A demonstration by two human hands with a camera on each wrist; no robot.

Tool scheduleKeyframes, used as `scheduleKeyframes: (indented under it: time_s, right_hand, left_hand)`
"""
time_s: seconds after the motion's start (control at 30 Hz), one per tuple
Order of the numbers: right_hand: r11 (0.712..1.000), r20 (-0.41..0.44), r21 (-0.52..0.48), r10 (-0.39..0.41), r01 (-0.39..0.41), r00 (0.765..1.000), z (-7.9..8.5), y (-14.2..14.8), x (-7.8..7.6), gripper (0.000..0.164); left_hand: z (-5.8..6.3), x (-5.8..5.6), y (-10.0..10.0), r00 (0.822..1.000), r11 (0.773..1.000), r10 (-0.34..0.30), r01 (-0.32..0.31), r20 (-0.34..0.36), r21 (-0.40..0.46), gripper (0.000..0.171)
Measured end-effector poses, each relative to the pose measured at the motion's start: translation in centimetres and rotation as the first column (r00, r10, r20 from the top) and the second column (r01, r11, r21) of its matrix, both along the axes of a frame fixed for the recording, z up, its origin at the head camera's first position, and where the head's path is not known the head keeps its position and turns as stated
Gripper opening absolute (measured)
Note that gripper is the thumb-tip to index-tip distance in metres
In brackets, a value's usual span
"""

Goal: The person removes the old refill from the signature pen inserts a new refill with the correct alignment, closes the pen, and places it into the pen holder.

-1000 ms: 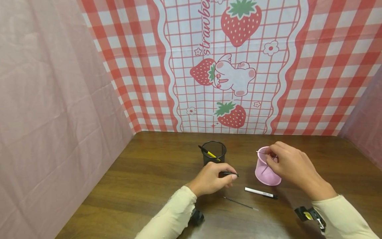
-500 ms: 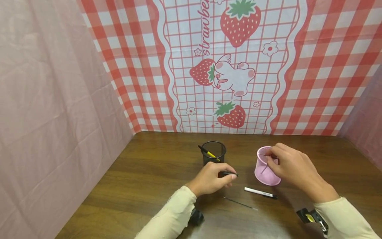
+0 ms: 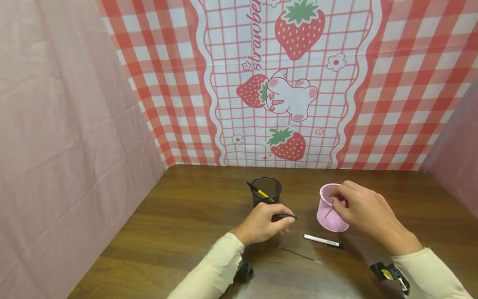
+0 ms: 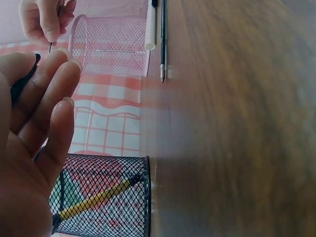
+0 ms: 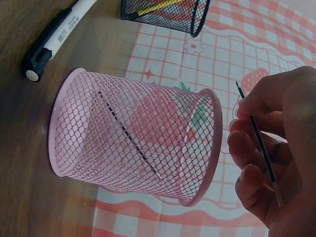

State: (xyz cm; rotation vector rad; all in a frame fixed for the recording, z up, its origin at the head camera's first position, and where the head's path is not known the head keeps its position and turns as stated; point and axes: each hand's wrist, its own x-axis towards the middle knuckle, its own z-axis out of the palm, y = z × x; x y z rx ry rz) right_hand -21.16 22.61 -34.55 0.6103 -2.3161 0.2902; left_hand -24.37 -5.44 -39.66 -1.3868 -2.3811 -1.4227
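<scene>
My right hand [image 3: 362, 211] pinches a thin pen refill [image 5: 261, 148] between thumb and fingers, beside the rim of a pink mesh pen cup [image 5: 133, 136]. In the right wrist view the refill is dark, with a pointed tip and a clear end. Another thin refill [image 5: 129, 134] leans inside the pink cup. My left hand [image 3: 261, 222] holds a slim black object [image 3: 284, 216], mostly hidden by the fingers, so its kind is unclear. Just behind that hand stands a black mesh pen cup [image 3: 267, 178] containing a yellow and black pen [image 3: 264, 194].
Between the hands, a white pen [image 3: 323, 240] with a black end lies on the brown wooden table [image 3: 149, 245]. Nearer the front lies a loose refill [image 3: 298, 254]. A strawberry-patterned cloth [image 3: 284, 95] hangs behind, and a pink curtain [image 3: 74, 124] at the left.
My right hand has dipped very slightly by the pink cup, and the refill's angle has shifted a little. The left hand keeps its hold and place.
</scene>
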Motion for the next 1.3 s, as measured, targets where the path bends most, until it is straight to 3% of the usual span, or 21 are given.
scheduleKeyframes:
  time_s: [0.23,0.47,0.9,1.07,1.3]
  right_hand:
    - [1.000,0.000,0.002,0.005,-0.005,1.000,0.22,-0.06,0.12,0.019]
    - [1.000,0.027,0.016,-0.003,0.003,1.000,0.20,-0.18,0.28,0.019]
    - [0.999,-0.010,0.030,0.030,-0.030,0.999,-0.10,-0.05,0.11,0.021]
    - [0.997,-0.060,0.026,0.068,-0.066,0.996,-0.27,0.12,-0.02,0.023]
    - [0.997,-0.065,0.005,0.083,-0.083,0.994,-0.14,0.05,-0.06,0.022]
  left_hand:
    - [-0.03,-0.10,0.00,0.999,1.000,0.009,-0.010,-0.050,-0.021,0.016]
    - [-0.06,-0.18,0.02,0.999,1.000,0.012,-0.013,-0.043,-0.014,0.016]
    - [-0.04,-0.34,-0.11,1.000,1.000,0.021,-0.021,-0.015,0.015,0.015]
    - [-0.14,-0.41,-0.05,0.999,1.000,0.022,-0.022,-0.028,0.015,0.015]
    - [-0.05,-0.42,-0.22,0.999,1.000,0.026,-0.025,-0.035,0.013,0.015]
